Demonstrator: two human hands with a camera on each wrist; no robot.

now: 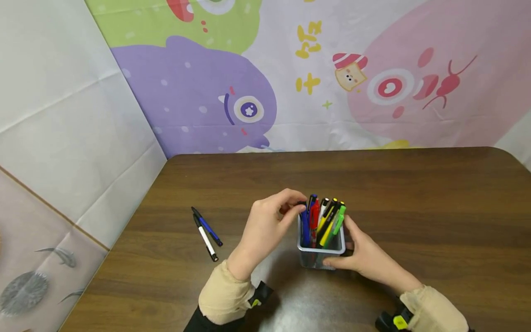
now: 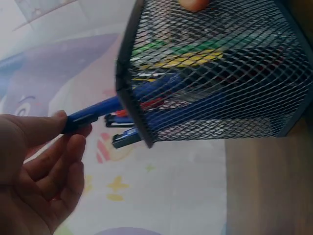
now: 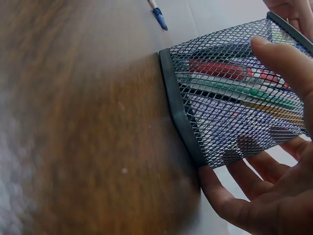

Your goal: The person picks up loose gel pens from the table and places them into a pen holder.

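Observation:
A dark mesh pen holder (image 1: 317,258) stands on the table, filled with several pens in blue, red, white, yellow, black and green. At its left rim my left hand (image 1: 267,223) pinches the top end of a blue pen (image 2: 105,106) between thumb and forefinger; the pen's lower part is inside the holder. Other blue pens (image 2: 124,139) stick out beside it in the left wrist view. My right hand (image 1: 367,256) grips the holder from the right, with the thumb on the near side and the fingers round the far side, as the right wrist view shows.
To the left on the brown table (image 1: 373,180) lie two more pens, a blue-and-black one (image 1: 207,226) and a white-and-black one (image 1: 206,237), side by side and nearly touching. A cartoon-printed cloth (image 1: 307,124) hangs behind the table's far edge.

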